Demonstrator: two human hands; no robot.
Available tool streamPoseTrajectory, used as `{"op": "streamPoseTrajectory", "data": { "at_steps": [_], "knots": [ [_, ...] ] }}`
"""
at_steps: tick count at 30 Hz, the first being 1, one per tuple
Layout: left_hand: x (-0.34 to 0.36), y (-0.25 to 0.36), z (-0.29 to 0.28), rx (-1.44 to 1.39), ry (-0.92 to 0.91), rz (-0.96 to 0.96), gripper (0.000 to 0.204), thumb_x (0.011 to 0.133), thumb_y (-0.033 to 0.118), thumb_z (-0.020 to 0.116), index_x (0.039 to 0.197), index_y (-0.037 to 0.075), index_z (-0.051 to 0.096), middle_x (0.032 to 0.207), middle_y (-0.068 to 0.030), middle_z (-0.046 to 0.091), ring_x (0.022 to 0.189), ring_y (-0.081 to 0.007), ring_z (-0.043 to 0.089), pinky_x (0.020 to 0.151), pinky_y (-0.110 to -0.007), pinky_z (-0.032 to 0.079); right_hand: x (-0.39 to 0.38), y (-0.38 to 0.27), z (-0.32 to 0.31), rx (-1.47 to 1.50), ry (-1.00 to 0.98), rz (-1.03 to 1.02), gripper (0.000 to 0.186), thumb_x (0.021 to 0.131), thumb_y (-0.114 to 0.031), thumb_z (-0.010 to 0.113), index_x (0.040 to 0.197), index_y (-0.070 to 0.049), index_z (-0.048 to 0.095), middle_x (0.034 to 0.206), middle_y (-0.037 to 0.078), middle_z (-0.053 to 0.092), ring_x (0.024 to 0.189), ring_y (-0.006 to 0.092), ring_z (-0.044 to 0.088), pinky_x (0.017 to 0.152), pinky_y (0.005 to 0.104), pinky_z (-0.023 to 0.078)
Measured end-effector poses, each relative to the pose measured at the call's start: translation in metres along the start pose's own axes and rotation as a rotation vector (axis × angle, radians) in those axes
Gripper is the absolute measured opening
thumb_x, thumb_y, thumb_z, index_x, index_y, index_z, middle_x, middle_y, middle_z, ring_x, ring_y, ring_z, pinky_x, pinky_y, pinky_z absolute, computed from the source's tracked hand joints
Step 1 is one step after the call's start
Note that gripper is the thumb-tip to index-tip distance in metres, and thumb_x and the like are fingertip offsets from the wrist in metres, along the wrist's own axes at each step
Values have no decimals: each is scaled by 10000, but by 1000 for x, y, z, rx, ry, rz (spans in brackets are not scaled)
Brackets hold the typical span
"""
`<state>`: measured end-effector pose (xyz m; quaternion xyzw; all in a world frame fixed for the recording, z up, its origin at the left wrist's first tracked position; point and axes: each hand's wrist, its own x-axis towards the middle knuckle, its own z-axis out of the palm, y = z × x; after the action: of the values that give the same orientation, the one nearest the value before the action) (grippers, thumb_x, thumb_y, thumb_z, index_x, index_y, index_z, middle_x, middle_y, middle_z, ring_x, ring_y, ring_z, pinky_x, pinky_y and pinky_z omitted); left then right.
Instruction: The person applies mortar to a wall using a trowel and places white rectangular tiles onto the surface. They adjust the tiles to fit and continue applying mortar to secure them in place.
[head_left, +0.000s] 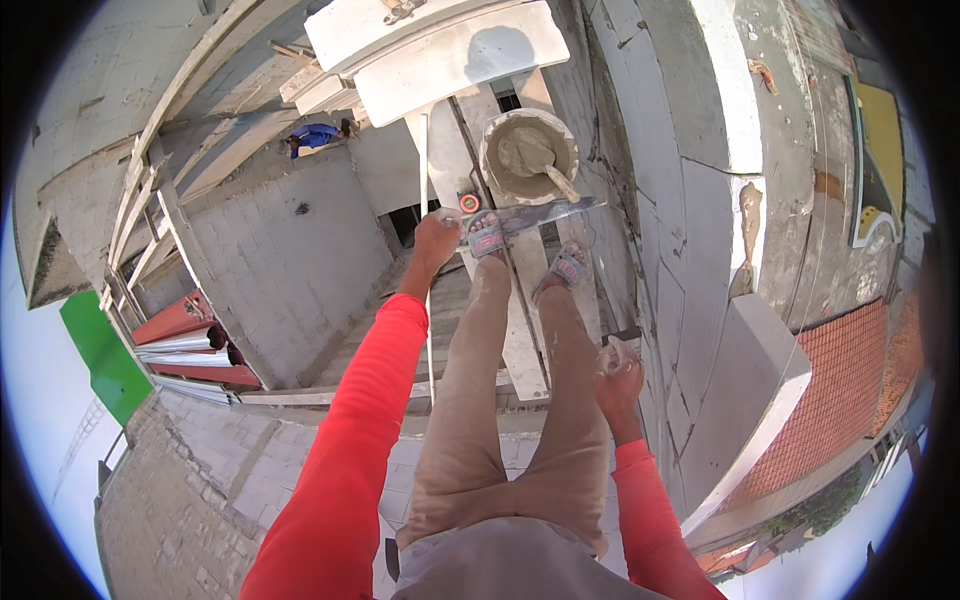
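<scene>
My left hand point(437, 236) is closed around the pale handle of what looks like a handsaw. The grey saw blade point(545, 214) reaches rightward from it, across the area above my sandalled feet. My right hand point(618, 378), beside my right knee, has its fingers curled with something whitish at them that I cannot make out. Beyond the blade stands a bucket point(488, 150) of grey mortar, a trowel point(562, 183) stuck in it with its handle sticking out. A small round orange-and-black tape measure point(468, 203) lies beside my left foot.
I stand on narrow planks point(522, 345) high above a lower floor. Pale blocks point(460, 65) lie ahead. A block wall point(715, 270) runs along my right, with a loose block point(745, 400) on it. A person in blue point(315, 135) is below left. A thin pole point(424, 165) stands near my left hand.
</scene>
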<state>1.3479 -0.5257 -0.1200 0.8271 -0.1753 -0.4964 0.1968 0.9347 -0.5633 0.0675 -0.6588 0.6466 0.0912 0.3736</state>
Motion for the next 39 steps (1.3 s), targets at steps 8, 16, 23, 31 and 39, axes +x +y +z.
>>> {"op": "streamPoseTrajectory", "data": {
  "at_steps": [8,16,23,31,39],
  "knots": [
    [138,-16,98,-100,-14,-124,473,867,312,829,1151,-58,753,1021,-199,795,908,-320,779,821,-417,597,326,-41,188,-265,-181,0,711,824,-250,820,1436,2,560,1351,258,667,1263,433,651,1084,497,530],
    [166,1,143,-310,122,-17,495,756,244,856,1132,-65,767,1006,-231,797,925,-327,768,887,-415,584,402,-97,197,-281,-471,35,541,864,-328,667,1291,2,693,1222,269,737,1163,429,709,1003,486,556],
    [46,40,70,-172,151,-70,537,752,206,841,1183,-102,749,1115,-267,772,991,-334,764,929,-406,578,311,-119,92,-741,-372,-653,430,923,-175,657,1290,49,666,1052,210,762,1009,381,751,873,472,587],
    [-81,116,15,-206,316,57,481,786,168,806,1180,-99,735,960,-167,777,811,-188,710,789,-350,568,170,-143,17,-761,-359,-713,244,910,-131,677,1119,-10,714,1023,156,764,961,303,750,873,450,591],
    [-174,169,23,-177,148,115,352,813,146,798,1068,-86,731,805,-95,727,709,-99,645,658,-323,524,92,-110,-48,53,-469,-173,393,900,-274,733,1095,66,700,908,132,746,914,248,730,813,383,577]
  ]
}}
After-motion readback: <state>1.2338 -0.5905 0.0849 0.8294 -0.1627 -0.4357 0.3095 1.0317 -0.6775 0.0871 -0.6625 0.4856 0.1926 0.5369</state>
